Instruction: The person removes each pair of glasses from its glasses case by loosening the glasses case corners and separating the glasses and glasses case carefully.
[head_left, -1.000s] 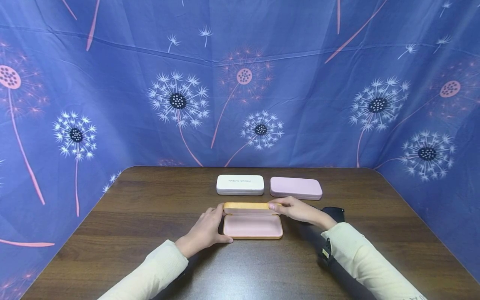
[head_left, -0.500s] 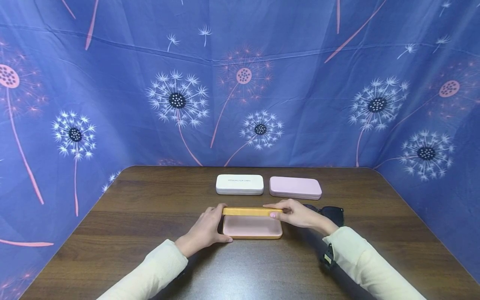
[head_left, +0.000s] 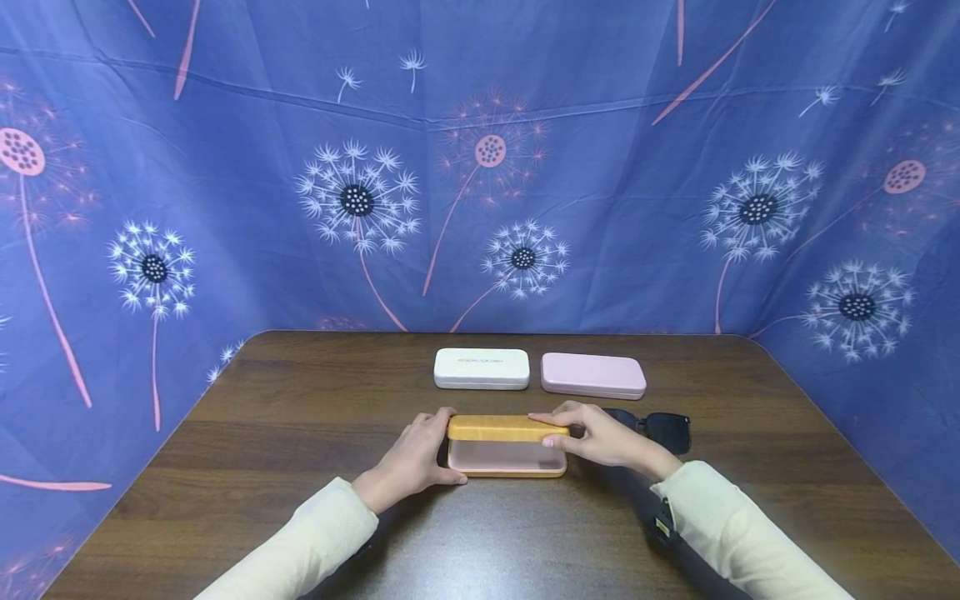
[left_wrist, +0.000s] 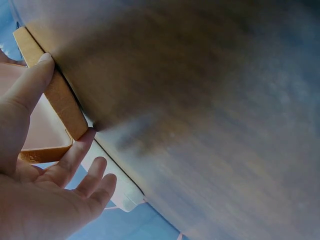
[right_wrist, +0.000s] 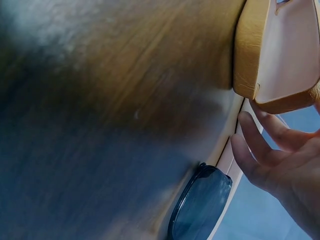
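An orange eyeglass case (head_left: 487, 427) with a pale pink lining lies partly open at the middle of the table, its lid tilted over the base. My left hand (head_left: 405, 467) holds the case's left end, thumb at the front corner and fingers toward the back. In the left wrist view that thumb presses the side of the orange case (left_wrist: 62, 107). My right hand (head_left: 603, 437) pinches the lid's right end, thumb in front and index finger along the top. The right wrist view shows the case (right_wrist: 248, 50) above the right hand's (right_wrist: 287, 160) other fingers, which are spread.
A white case (head_left: 482, 369) and a pink case (head_left: 592, 376) lie closed behind the orange one, on the brown wooden table (head_left: 300, 392). Dark sunglasses (head_left: 669, 432) rest just right of it, partly behind the right hand. A blue dandelion-print cloth (head_left: 600, 183) hangs beyond the table.
The orange lid has come down and forward over the base in my right hand, covering more of the lining. More of the sunglasses shows. My left hand has stayed in place.
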